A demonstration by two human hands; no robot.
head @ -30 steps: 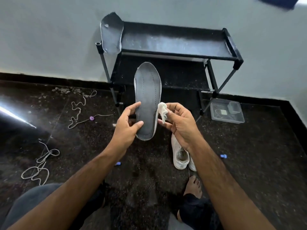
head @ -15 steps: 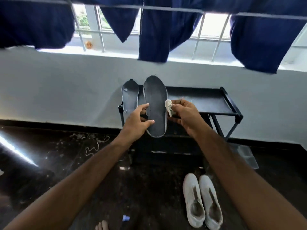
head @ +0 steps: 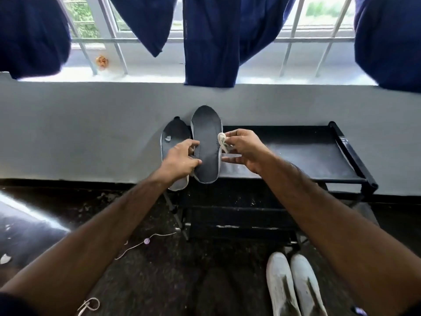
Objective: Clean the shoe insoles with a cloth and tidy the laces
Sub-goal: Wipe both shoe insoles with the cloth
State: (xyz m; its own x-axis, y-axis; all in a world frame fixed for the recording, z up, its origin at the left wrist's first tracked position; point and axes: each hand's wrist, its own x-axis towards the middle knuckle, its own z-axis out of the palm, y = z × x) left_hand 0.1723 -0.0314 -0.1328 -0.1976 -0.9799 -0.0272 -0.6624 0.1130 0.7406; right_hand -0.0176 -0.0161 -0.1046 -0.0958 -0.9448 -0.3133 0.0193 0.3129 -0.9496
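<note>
The left hand (head: 182,159) covers the lower part of the second insole (head: 174,135) (the one leaning on the wall), and some of its fingers go behind the held insole (head: 207,144) where they can't be seen. The white shoes (head: 296,286) are cut off by the bottom edge, and so is the lace (head: 87,305) near the bottom left corner. The small orange thing (head: 101,61) on the window sill is too blurry to tell what it is.

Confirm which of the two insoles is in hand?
The taller right-hand insole, pinched by the left hand; the other insole leans on the rack behind it.
</note>
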